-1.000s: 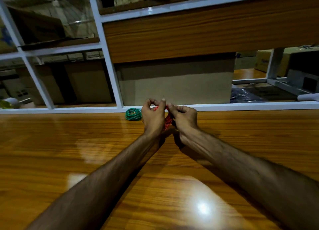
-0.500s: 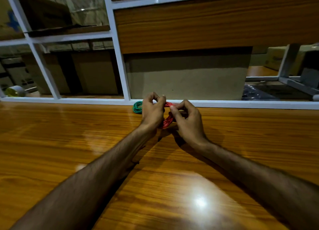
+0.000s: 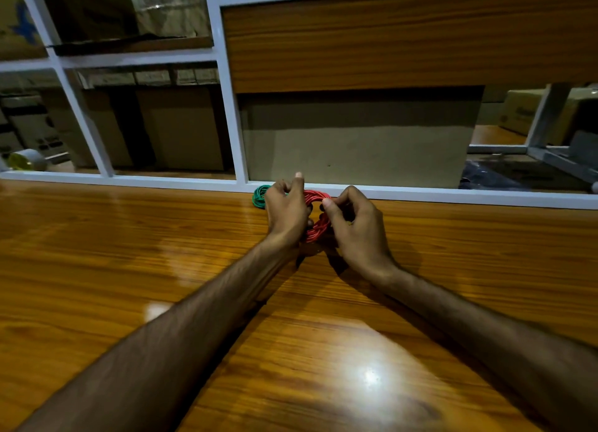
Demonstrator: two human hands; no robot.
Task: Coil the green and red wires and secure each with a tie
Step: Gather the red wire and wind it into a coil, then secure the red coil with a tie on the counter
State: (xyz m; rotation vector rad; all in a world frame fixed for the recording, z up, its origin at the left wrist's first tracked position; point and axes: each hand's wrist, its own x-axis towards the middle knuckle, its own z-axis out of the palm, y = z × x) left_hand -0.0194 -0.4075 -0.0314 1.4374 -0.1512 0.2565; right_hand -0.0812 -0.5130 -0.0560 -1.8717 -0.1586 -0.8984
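Far edge of wooden table (image 3: 161, 269), against white frame (image 3: 453, 196). Both hands raised just above the surface, working the red coil (image 3: 318, 224) between them.

Left hand (image 3: 286, 211): fingers curled round the coil's left side, one fingertip sticking up. Right hand (image 3: 356, 224): thumb and forefinger pinching the coil's right side near the top, other fingers curled behind. No tie visible; too small or hidden by fingers, cannot tell.

Green coil (image 3: 259, 196) lies on the table just behind the left hand, partly hidden by it, touched by neither hand. Whether it is tied cannot be told.

Handling, judged: thin insulated wire, light, springy. Turns likely to fan out if grip slackens, so one hand should clamp across the whole bundle while the other wraps. Smooth jacket probably slips under a loose pinch. Best hold: across all strands at one side, leaving the opposite side free for the tie. Not fragile; a firm squeeze is safe.
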